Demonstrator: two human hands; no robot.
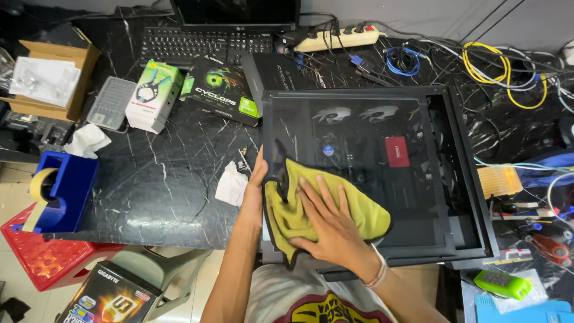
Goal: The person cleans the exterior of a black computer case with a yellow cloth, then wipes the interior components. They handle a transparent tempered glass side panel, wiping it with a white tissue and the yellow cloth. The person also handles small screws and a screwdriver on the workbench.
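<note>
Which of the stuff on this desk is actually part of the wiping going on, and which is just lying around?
In use: yellow cloth, tinted glass panel, computer case, left hand, right hand.
Lying about: keyboard, tape dispenser, power strip, white tissue.

Computer repair or build workshop. Black marble-pattern table crowded with an open PC case, graphics card box, keyboard, power strip, loose coiled cables, tape dispenser.
</note>
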